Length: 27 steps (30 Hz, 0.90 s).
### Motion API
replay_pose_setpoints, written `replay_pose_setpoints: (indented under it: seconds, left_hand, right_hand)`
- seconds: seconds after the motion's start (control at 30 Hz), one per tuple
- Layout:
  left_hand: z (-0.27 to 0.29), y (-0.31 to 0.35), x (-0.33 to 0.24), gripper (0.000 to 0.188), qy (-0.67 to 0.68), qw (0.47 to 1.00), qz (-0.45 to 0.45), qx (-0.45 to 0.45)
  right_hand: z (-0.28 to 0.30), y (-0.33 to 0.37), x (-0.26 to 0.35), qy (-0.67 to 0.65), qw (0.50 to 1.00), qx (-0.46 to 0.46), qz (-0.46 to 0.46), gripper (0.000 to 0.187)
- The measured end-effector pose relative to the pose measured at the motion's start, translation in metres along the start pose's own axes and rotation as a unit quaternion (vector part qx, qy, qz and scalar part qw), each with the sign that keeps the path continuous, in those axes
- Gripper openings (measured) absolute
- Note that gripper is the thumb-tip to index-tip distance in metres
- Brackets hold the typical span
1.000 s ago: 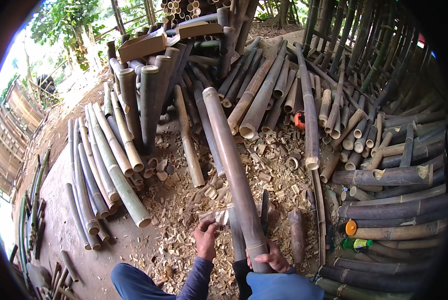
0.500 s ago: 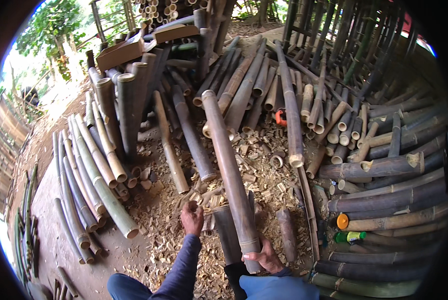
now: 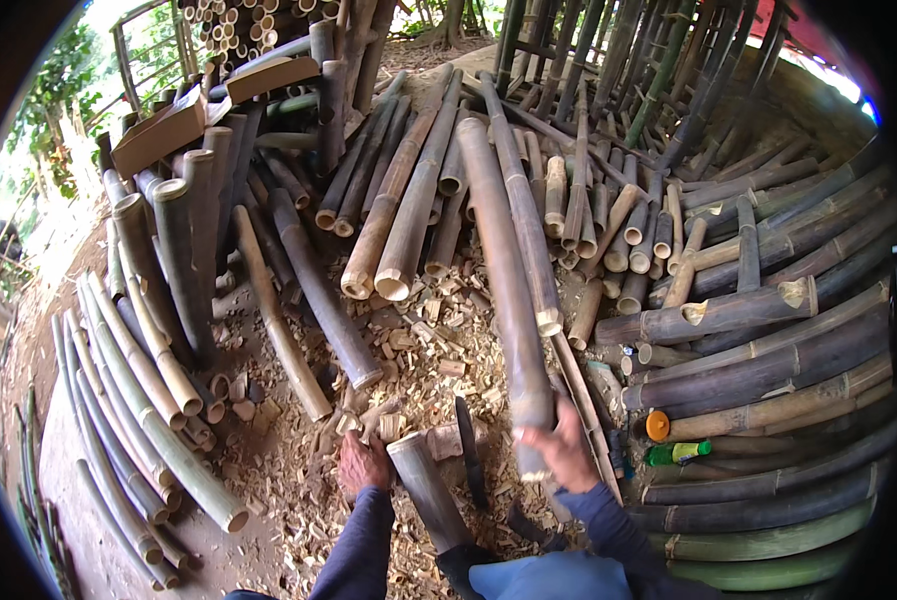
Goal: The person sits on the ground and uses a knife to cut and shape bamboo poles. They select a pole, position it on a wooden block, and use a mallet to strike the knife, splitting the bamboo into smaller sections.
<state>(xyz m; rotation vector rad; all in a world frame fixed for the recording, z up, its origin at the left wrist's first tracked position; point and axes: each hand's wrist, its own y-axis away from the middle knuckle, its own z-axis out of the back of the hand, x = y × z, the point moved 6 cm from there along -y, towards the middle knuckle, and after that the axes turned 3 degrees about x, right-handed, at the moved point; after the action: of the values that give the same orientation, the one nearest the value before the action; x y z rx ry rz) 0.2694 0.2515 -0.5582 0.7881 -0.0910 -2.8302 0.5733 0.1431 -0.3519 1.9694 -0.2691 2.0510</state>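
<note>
The right hand (image 3: 565,447) is closing its grip around the long bamboo pole (image 3: 503,270), running toward 12 o'clock. The left hand (image 3: 362,463), lower than half a second ago, is resting closed beside a short bamboo stub (image 3: 426,485), at its 9 o'clock.

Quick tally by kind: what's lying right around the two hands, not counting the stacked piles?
Long bamboo pole, gripped by the right hand: 1
Short bamboo section beside the left hand: 1
Dark blade: 1
Green bottle: 1
Orange round object: 1
Total: 5
</note>
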Motion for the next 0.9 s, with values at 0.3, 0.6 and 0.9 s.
replay_pose_setpoints:
  seconds: [0.3, 0.6, 0.9]
  left_hand:
    - [-0.006, 0.000, -0.013, 0.035, -0.038, 0.998, 0.028, 0.047]
    - [-0.012, -0.005, 0.002, 0.043, -0.053, 0.996, 0.037, 0.062]
    - [-0.014, -0.008, -0.003, 0.044, -0.060, 0.997, 0.026, 0.051]
  right_hand:
    - [0.113, -0.234, 0.043, 0.171, 0.973, -0.155, 0.020, 0.072]
    - [0.136, -0.340, 0.048, 0.385, 0.882, -0.271, 0.003, 0.068]
    - [0.065, -0.335, 0.035, 0.589, 0.780, -0.183, 0.103, 0.033]
